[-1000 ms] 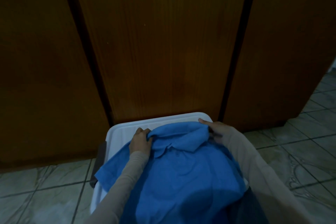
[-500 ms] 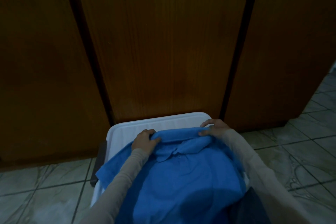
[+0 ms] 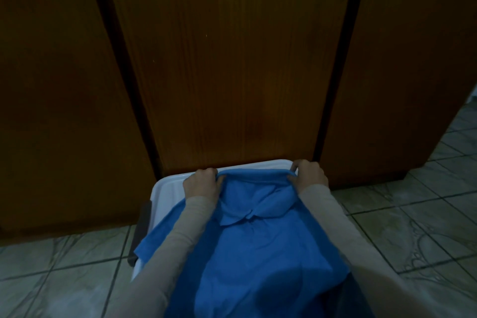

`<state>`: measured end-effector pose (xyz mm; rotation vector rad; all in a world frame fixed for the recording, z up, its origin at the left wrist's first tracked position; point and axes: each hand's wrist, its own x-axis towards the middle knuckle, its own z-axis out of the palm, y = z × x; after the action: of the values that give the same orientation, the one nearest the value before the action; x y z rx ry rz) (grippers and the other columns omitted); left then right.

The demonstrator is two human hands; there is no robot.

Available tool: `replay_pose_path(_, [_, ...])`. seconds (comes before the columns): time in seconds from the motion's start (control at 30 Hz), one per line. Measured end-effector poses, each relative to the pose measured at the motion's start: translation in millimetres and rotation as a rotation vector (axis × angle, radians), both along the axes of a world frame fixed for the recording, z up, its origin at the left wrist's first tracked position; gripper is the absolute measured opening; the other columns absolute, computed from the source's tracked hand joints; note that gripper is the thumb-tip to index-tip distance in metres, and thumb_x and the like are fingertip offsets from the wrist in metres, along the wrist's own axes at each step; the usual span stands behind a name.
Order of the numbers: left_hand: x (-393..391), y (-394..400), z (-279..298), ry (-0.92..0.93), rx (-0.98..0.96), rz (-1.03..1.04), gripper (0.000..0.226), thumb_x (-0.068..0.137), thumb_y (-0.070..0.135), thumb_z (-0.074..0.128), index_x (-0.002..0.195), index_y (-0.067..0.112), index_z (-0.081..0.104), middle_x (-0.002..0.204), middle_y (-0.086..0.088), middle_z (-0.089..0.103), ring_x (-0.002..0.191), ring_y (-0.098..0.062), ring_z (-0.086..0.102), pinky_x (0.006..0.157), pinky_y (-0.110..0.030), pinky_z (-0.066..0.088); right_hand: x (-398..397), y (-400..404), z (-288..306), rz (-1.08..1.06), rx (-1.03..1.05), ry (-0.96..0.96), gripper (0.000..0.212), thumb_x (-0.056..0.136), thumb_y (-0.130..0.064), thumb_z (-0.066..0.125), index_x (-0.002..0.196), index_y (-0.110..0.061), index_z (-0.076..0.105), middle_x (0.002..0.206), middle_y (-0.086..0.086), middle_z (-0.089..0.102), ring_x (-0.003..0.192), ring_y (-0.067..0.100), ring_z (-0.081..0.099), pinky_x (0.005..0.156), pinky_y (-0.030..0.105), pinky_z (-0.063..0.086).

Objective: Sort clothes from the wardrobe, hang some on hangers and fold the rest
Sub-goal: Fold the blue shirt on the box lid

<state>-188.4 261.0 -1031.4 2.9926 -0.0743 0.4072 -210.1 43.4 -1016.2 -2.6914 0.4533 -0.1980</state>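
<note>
Blue polo shirt point(image 3: 258, 253) spread front-up across white plastic tub point(image 3: 167, 188), collar end toward wardrobe doors point(image 3: 232, 59), hem end running off the bottom of the view

Step in hand, judged from the grip: squaring up the shoulders before folding or lifting for a hanger; no hanger in view, so which of the two cannot be told

Left hand point(image 3: 201, 184) at the tub's far-left part, fingers curled round the left shoulder seam, cloth bunched under the thumb
Right hand point(image 3: 311, 175) at the tub's far-right corner, fingers pinching the right shoulder seam, edge drawn taut between both hands

Next move likely calls for:
- even pull on both shoulders, to keep the back edge straight
- collar kept flat, not rolled under
- left sleeve, hanging over the tub's left rim near dark handle point(image 3: 140, 235), brought back in before any fold

Look of the shirt: soft knit, collar open and lying flat just near of the taut edge, short placket below it, light creasing on the chest, shadow over the lower part

Tiled floor point(image 3: 413, 227) around the tub, right of it and left of it
</note>
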Motion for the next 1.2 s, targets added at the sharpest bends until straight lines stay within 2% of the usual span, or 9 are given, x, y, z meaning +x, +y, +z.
replay_pose_path(0.2, [17, 18, 6, 0.115, 0.183, -0.062, 0.02, 0.094, 0.025, 0.05, 0.113, 0.018, 0.052, 0.103, -0.005, 0.064, 0.094, -0.025, 0.062, 0.078, -0.032, 0.049, 6, -1, 0, -0.006, -0.018, -0.024, 0.011, 0.09, -0.01, 0.057, 0.1, -0.015, 0.055, 0.103, 0.008, 0.058, 0.094, 0.024, 0.057, 0.074, 0.032, 0.047])
replay_pose_path(0.33, [16, 17, 0, 0.241, 0.067, 0.049, 0.023, 0.092, 0.026, 0.052, 0.113, 0.015, 0.051, 0.11, -0.006, 0.061, 0.101, -0.024, 0.059, 0.077, -0.031, 0.044, 6, 0, -13, -0.081, 0.041, 0.074, 0.022, 0.093, -0.017, 0.052, 0.114, -0.008, 0.051, 0.11, 0.012, 0.058, 0.1, 0.027, 0.058, 0.077, 0.032, 0.047])
replay_pose_path(0.43, [12, 15, -8, 0.362, -0.37, 0.177, 0.023, 0.092, 0.02, 0.052, 0.114, 0.014, 0.05, 0.109, -0.008, 0.06, 0.098, -0.025, 0.06, 0.08, -0.032, 0.047, 8, 0, -23, -0.134, 0.328, 0.157, 0.031, 0.095, -0.017, 0.048, 0.122, 0.0, 0.046, 0.099, 0.016, 0.062, 0.078, 0.025, 0.065, 0.069, 0.033, 0.056])
replay_pose_path(0.57, [16, 6, -9, 0.529, -1.237, 0.311, 0.008, 0.093, 0.004, 0.049, 0.097, -0.003, 0.052, 0.07, -0.014, 0.061, 0.047, -0.017, 0.061, 0.057, -0.028, 0.054, 9, 3, -10, -0.214, 1.005, 0.076, 0.038, 0.094, -0.004, 0.051, 0.129, -0.007, 0.035, 0.103, 0.025, 0.064, 0.047, 0.016, 0.062, 0.043, 0.023, 0.052])
replay_pose_path(0.67, [22, 2, -19, 0.489, -1.474, 0.292, 0.027, 0.094, 0.005, 0.049, 0.12, -0.002, 0.046, 0.111, -0.022, 0.06, 0.071, -0.022, 0.06, 0.067, -0.033, 0.049, 13, 6, -7, -0.17, 1.001, 0.036, 0.05, 0.091, -0.007, 0.057, 0.134, -0.011, 0.03, 0.122, 0.021, 0.055, 0.089, 0.026, 0.065, 0.066, 0.028, 0.053])
replay_pose_path(0.8, [3, -4, -42, 0.319, -1.19, 0.122, 0.036, 0.091, -0.004, 0.048, 0.126, 0.002, 0.045, 0.128, -0.018, 0.053, 0.104, -0.026, 0.052, 0.079, -0.026, 0.043, 8, 17, -30, 0.051, 0.562, 0.028, 0.041, 0.091, -0.007, 0.054, 0.129, -0.008, 0.037, 0.125, 0.016, 0.052, 0.116, 0.03, 0.051, 0.095, 0.036, 0.042])
replay_pose_path(0.9, [-9, -10, -60, 0.327, -0.78, -0.138, 0.044, 0.098, 0.009, 0.043, 0.14, 0.008, 0.035, 0.148, -0.009, 0.033, 0.135, -0.023, 0.032, 0.107, -0.024, 0.025, 5, 28, -53, 0.249, 0.206, 0.076, 0.05, 0.099, -0.023, 0.042, 0.144, -0.012, 0.025, 0.154, 0.005, 0.021, 0.14, 0.019, 0.024, 0.113, 0.04, 0.018])
replay_pose_path(1.03, [-8, -13, -81, 0.382, -0.242, -0.209, 0.059, 0.102, 0.034, 0.026, 0.15, 0.013, 0.0, 0.158, -0.002, -0.003, 0.146, -0.016, 0.0, 0.118, -0.03, 0.003, 8, 36, -74, 0.364, -0.162, 0.349, 0.06, 0.101, -0.046, 0.017, 0.15, -0.02, -0.007, 0.157, -0.004, -0.015, 0.144, 0.012, -0.013, 0.113, 0.055, -0.006])
replay_pose_path(1.2, [-5, -12, -96, 0.385, -0.011, -0.176, 0.061, 0.102, 0.041, 0.015, 0.149, 0.015, -0.012, 0.157, 0.0, -0.016, 0.144, -0.014, -0.013, 0.116, -0.033, -0.008, 15, 37, -87, 0.36, -0.26, 0.429, 0.069, 0.097, -0.057, 0.013, 0.147, -0.022, -0.018, 0.155, -0.004, -0.023, 0.143, 0.013, -0.019, 0.108, 0.062, -0.009])
